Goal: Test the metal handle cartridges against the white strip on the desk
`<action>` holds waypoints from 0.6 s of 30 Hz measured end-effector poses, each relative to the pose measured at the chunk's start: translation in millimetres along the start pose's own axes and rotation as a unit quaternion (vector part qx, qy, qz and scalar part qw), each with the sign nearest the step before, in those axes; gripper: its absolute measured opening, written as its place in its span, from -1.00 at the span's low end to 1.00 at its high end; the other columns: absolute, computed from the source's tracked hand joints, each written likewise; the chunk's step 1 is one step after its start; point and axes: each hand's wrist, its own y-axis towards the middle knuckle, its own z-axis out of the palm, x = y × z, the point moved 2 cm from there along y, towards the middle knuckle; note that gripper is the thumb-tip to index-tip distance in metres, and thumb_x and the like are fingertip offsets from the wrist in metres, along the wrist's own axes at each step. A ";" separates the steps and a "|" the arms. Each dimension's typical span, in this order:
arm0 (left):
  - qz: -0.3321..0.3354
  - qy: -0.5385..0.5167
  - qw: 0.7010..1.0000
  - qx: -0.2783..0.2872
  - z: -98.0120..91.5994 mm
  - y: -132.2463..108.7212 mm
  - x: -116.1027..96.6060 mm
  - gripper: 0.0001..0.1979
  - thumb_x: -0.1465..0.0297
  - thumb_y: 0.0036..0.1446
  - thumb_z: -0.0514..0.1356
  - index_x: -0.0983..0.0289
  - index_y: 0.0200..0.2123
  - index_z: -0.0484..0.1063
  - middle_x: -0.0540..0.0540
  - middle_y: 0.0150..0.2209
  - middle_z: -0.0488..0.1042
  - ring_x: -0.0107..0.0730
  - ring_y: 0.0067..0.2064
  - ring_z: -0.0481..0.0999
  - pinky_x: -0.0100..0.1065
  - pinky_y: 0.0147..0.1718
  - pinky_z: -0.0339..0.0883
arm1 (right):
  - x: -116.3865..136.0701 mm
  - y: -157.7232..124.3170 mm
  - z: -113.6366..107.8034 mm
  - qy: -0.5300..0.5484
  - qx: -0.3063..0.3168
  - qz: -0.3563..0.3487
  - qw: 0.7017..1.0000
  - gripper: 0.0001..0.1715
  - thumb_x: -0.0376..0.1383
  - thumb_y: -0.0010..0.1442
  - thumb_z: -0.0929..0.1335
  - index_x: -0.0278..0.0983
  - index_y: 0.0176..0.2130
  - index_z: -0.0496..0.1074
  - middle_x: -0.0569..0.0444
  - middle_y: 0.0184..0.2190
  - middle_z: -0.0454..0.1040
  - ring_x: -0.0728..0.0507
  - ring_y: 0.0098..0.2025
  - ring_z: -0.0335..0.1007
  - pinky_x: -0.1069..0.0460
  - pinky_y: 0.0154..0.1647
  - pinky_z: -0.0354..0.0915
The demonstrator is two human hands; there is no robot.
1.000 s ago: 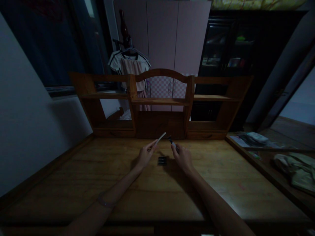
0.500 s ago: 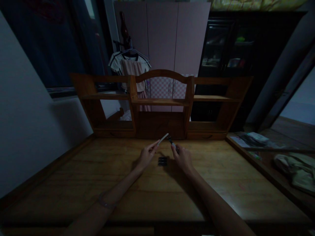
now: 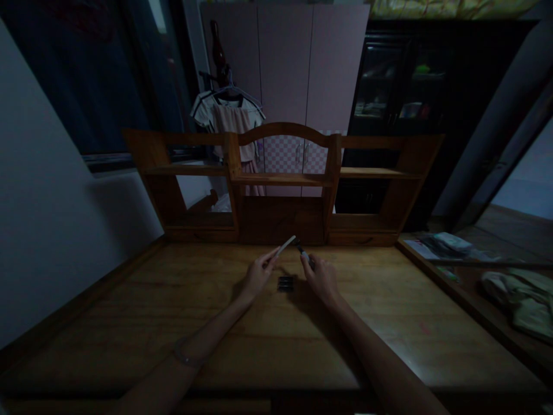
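Note:
My left hand (image 3: 259, 275) is closed on the lower end of a thin, pale flat stick (image 3: 286, 245), which tilts up and to the right. Closed too, my right hand (image 3: 320, 275) grips a slim tool with a pale handle and a dark head (image 3: 299, 248); its exact kind is too dark to make out. The stick's upper tip and the tool's head lie close together above the desk; whether they touch I cannot tell. On the desk between my hands is a small dark item with several parallel bars (image 3: 286, 283).
The wooden desk (image 3: 207, 340) carries an open shelf unit (image 3: 283, 180) along its back edge. A raised wooden rim (image 3: 458, 300) borders the right side. Beyond it lie folded cloth (image 3: 521, 300) and plastic-wrapped things (image 3: 451, 245). A white wall (image 3: 52, 219) stands at left.
The dark head of the tool in my right hand has shifted or turned very slightly near the stick's tip. My left hand and the stick look the same.

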 end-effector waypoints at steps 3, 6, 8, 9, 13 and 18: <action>-0.010 -0.002 1.000 -0.009 -2.7 0.3 -0.4 -0.58 0.22 0.19 0.09 0.23 0.07 0.37 0.13 0.01 0.47 -0.26 -0.09 0.50 -0.31 -0.13 0.37 | -0.1 0.1 0.6 0.002 -0.006 -0.004 1.000 -0.49 -0.05 0.34 0.09 -0.26 -0.29 0.45 0.02 -0.48 0.51 -0.06 -0.46 0.40 0.07 -0.51 -0.09; 0.009 -0.011 1.000 -0.002 -2.5 -0.5 -4.3 -0.60 0.23 0.19 0.09 0.22 0.07 0.38 0.10 0.04 0.44 -0.26 0.02 0.44 -0.29 -0.01 0.31 | -0.4 0.3 0.2 0.003 -0.005 0.000 1.000 -0.48 -0.05 0.34 0.09 -0.26 -0.29 0.45 0.01 -0.47 0.52 -0.07 -0.45 0.40 0.07 -0.51 -0.08; 0.018 -0.010 1.000 0.006 -1.1 -1.3 -5.8 -0.62 0.24 0.19 0.10 0.21 0.05 0.40 0.09 0.05 0.44 -0.25 0.07 0.41 -0.27 0.05 0.25 | -0.3 0.3 -0.6 0.007 -0.002 0.000 1.000 -0.49 -0.05 0.34 0.10 -0.27 -0.28 0.45 0.00 -0.46 0.52 -0.07 -0.43 0.41 0.07 -0.50 -0.07; 0.016 -0.007 1.000 0.008 -0.7 -1.4 -5.6 -0.62 0.25 0.19 0.10 0.21 0.04 0.41 0.09 0.05 0.44 -0.25 0.07 0.41 -0.26 0.05 0.25 | -0.3 0.2 -1.1 0.009 0.000 0.001 1.000 -0.49 -0.05 0.34 0.10 -0.27 -0.28 0.45 0.00 -0.46 0.52 -0.07 -0.43 0.42 0.07 -0.50 -0.06; -0.003 -0.005 1.000 0.000 -1.2 -0.9 -2.3 -0.61 0.24 0.20 0.09 0.22 0.06 0.39 0.11 0.05 0.43 -0.22 0.03 0.43 -0.25 -0.01 0.31 | -0.1 0.0 -1.9 0.004 0.003 0.001 1.000 -0.48 -0.05 0.34 0.09 -0.28 -0.27 0.45 -0.01 -0.44 0.53 -0.07 -0.42 0.42 0.06 -0.49 -0.06; 0.013 -0.007 1.000 0.009 1.4 -0.5 -1.7 -0.63 0.25 0.19 0.10 0.20 0.04 0.41 0.09 0.02 0.46 -0.24 0.02 0.44 -0.27 0.00 0.29 | -0.5 0.0 -0.8 0.000 -0.006 -0.002 1.000 -0.49 -0.04 0.34 0.09 -0.26 -0.27 0.44 0.01 -0.46 0.52 -0.08 -0.43 0.42 0.06 -0.49 -0.07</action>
